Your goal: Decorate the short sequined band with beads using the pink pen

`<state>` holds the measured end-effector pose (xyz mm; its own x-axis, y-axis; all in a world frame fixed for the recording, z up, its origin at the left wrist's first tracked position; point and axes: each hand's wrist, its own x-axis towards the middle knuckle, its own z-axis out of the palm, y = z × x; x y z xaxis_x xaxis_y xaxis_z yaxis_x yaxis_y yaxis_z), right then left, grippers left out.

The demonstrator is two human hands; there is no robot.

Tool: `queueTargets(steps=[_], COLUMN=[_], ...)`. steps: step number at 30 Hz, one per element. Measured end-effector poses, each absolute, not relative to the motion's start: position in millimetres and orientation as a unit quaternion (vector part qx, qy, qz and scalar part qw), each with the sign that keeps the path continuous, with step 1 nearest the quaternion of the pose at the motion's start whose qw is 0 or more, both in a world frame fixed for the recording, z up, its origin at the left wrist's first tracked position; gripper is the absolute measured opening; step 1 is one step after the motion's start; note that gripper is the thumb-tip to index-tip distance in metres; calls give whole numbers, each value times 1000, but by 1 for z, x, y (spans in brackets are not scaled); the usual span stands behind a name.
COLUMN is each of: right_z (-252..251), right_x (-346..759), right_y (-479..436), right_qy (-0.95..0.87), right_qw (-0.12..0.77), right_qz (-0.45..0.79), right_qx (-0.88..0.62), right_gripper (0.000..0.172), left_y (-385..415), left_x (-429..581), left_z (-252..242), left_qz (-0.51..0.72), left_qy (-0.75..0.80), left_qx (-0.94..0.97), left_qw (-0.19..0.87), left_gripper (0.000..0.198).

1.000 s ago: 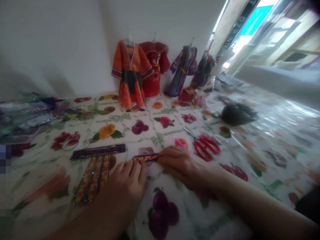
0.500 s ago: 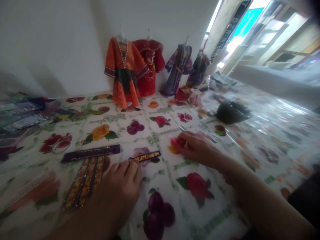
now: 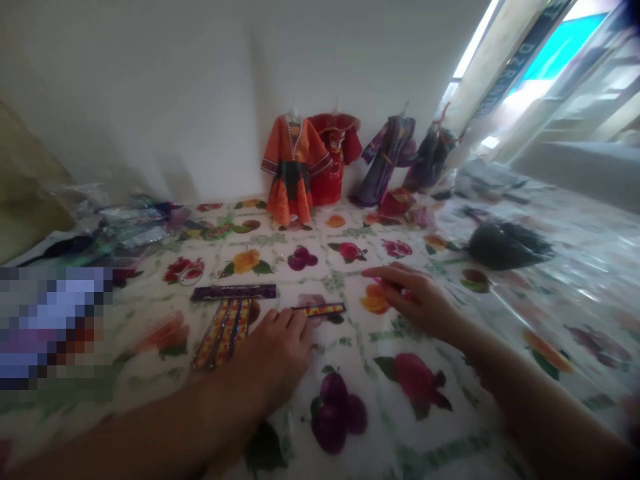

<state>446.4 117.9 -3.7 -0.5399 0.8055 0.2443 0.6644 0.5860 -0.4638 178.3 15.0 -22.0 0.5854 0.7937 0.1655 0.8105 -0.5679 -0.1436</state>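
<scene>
My left hand (image 3: 283,357) rests on the table with its fingers bent down over the near end of a narrow strip of trim (image 3: 325,309), yellow and red with a dark border. The rest of that strip sticks out to the right. To the right and farther off, my right hand (image 3: 417,297) is above the cloth, index finger stretched forward. Bits of a small pink thing show under its fingers; most of it is hidden. Left of my left hand lie several matching patterned strips (image 3: 223,330) side by side, below a dark purple band (image 3: 235,292).
Small doll-sized dresses stand by the wall: an orange one (image 3: 290,167), a red one (image 3: 333,160) and a purple one (image 3: 387,160). A dark bundle (image 3: 507,243) lies at right. Plastic-wrapped items (image 3: 130,223) are heaped at left. The tablecloth (image 3: 280,273) has a fruit-and-flower print.
The view has swung left, so everything appears farther right. My right index finger now stretches out more, and less of the pink thing shows. My left hand stays at the strip.
</scene>
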Motion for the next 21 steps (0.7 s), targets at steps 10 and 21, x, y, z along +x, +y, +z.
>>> queueTargets(steps=[10, 21], right_z=[23, 15], right_x=[423, 353], right_y=[114, 140], right_qy=[-811, -884], right_qw=[209, 245], right_qz=[392, 250], right_qx=[-381, -309], right_gripper=[18, 19], left_y=[19, 26], left_x=[180, 173], left_z=[-4, 1], left_qz=[-21, -43], left_qy=[-467, -470], left_qx=[-883, -881], left_qw=[40, -34], left_gripper=[19, 27])
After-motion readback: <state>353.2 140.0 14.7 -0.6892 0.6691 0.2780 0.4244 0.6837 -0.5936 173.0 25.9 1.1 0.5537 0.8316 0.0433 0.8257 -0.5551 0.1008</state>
